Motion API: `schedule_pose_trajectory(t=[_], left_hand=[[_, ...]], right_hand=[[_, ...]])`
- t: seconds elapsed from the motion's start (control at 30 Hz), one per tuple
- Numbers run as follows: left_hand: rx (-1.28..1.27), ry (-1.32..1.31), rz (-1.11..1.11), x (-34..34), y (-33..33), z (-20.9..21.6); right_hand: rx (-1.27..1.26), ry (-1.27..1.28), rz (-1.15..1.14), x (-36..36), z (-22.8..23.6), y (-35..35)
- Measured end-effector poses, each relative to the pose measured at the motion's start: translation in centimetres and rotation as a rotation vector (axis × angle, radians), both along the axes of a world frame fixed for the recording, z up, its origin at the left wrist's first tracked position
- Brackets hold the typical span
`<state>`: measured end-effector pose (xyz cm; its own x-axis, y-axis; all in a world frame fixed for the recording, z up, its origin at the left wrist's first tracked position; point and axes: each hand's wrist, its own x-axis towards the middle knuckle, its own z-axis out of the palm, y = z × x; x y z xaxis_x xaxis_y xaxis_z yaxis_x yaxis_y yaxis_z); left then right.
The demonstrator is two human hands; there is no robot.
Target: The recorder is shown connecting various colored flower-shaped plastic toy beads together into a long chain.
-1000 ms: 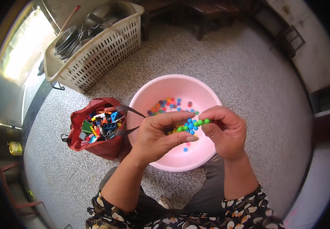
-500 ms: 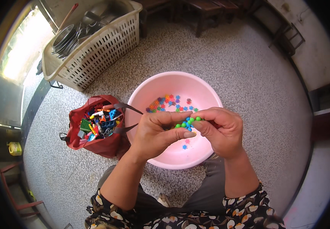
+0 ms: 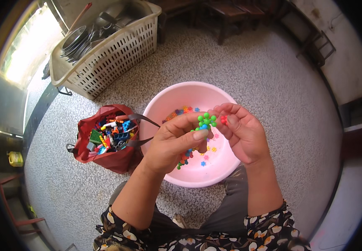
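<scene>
Both hands meet above a pink plastic basin (image 3: 164,100) on the floor. My left hand (image 3: 174,144) pinches a small cluster of joined plastic pieces (image 3: 206,121), green on top with blue below; more pieces of it show under the palm. My right hand (image 3: 241,134) is closed, touching the cluster from the right, with a small red piece (image 3: 224,120) at its fingertips. Loose small coloured flower-shaped pieces (image 3: 181,111) lie in the basin, partly hidden by the hands.
A red bag (image 3: 114,159) full of mixed coloured building bricks stands left of the basin. Farther back left is a cream slatted basket (image 3: 105,62) holding metal pans and utensils. The floor is speckled grey stone; dark furniture legs at the top.
Both hands with the cluster have stayed over the basin; the green pieces now stand above my left thumb, turned upward from their earlier sideways row.
</scene>
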<state>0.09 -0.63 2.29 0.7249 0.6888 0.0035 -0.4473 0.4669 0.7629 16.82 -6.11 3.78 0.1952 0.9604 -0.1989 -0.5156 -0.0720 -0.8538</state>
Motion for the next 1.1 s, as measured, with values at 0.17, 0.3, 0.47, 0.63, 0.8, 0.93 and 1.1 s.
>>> schedule_pose_trajectory(t=[0.17,0.3,0.47,0.63,0.8,0.93,1.1], left_hand=[[-0.059,-0.071,-0.052,-0.3,-0.3,-0.3],[-0.017,-0.006,-0.072,-0.3,-0.5,-0.1],[-0.054,0.029,-0.085,-0.3,-0.6,-0.2],[-0.079,0.117,-0.144,-0.3,-0.4,-0.1],[-0.112,0.178,-0.174,-0.3,-0.5,-0.4],[-0.088,0.226,-0.164,-0.1,-0.8,-0.4],[-0.086,0.242,-0.162,0.0,-0.8,-0.5]], right_hand=[[0.023,-0.011,0.057,0.6,-0.2,-0.8],[0.131,-0.081,0.103,1.4,-0.9,-0.9],[0.141,-0.097,0.025,0.5,-0.4,-0.9],[0.176,-0.173,-0.018,0.5,-0.1,-1.0],[0.254,-0.293,0.0,0.8,-0.1,-1.2],[0.212,-0.345,0.033,0.6,0.3,-1.5],[0.343,-0.617,0.044,0.8,0.2,-1.4]])
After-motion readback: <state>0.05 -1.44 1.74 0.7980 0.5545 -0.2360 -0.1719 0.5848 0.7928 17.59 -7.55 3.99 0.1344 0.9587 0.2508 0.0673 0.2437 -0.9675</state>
